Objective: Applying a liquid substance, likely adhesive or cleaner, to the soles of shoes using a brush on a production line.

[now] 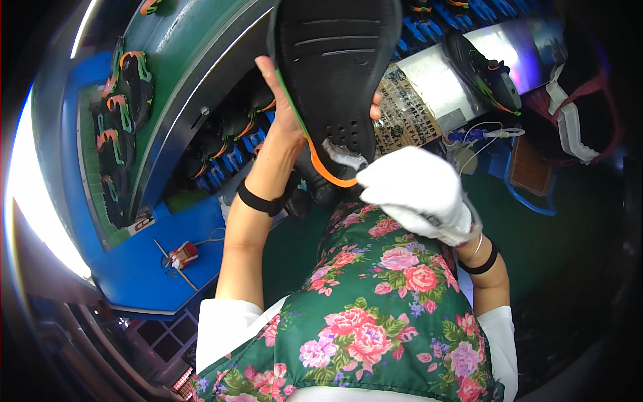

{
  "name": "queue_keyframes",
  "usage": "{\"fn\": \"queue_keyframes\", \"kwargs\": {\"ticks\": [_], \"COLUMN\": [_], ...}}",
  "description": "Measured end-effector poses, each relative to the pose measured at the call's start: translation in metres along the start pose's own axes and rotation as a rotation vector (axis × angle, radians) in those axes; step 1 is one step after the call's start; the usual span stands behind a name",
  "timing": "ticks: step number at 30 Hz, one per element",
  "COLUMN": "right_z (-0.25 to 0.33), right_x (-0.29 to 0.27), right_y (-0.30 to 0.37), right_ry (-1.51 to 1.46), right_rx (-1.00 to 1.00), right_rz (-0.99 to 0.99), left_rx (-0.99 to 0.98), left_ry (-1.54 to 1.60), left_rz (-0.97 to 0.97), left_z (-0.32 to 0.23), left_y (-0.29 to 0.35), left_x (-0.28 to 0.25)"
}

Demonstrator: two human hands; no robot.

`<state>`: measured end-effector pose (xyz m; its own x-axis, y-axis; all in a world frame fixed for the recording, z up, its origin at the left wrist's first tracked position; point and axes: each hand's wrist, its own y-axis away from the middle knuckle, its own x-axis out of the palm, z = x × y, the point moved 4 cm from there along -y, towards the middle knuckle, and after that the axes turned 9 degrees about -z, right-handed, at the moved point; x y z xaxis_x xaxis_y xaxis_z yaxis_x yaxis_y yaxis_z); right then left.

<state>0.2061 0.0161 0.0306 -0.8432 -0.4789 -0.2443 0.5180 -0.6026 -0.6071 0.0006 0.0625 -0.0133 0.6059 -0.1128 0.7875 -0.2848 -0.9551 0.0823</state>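
Note:
My bare left hand (287, 110) is wrapped round a black shoe (328, 80). Its thumb shows along the left edge, and fingertips come out past the right edge. The shoe's broad flat face, with a few cross lines and a group of small holes, is turned towards me. An orange band with a green line curves around its lower end. My right hand (415, 191), in a white glove, has its fingertips pressed together at that orange band; what they pinch is hidden. A crumpled greyish-white piece (344, 154) lies against the shoe just beside the glove.
Several black shoes with orange and green trim stand on a green conveyor (127, 127) at the left. Another black shoe (479, 70) rests on a metal surface at the right. A blue table (161, 268) carries a small red item. A brown-seated stool (529, 164) stands at the right.

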Motion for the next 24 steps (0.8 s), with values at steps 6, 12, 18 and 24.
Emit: {"fn": "queue_keyframes", "kwargs": {"ticks": [6,12,18,24], "right_z": [-0.005,-0.010,-0.035,-0.044], "right_x": [0.001,0.011,-0.033,-0.076], "right_y": [-0.008,0.002,-0.014,-0.009], "right_ry": [-0.428,-0.049,-0.282,-0.532], "right_rx": [0.114,-0.091,0.062,0.529], "right_rz": [0.168,0.289,0.093,-0.218], "left_rx": [-0.119,-0.308,-0.350,-0.229], "left_ry": [0.069,-0.049,-0.011,0.185], "left_rz": [0.016,-0.141,-0.313,-0.488], "left_z": [0.005,0.013,0.029,0.053], "left_y": [0.000,-0.002,-0.020,-0.021], "left_x": [-0.010,-0.018,-0.009,-0.007]}}
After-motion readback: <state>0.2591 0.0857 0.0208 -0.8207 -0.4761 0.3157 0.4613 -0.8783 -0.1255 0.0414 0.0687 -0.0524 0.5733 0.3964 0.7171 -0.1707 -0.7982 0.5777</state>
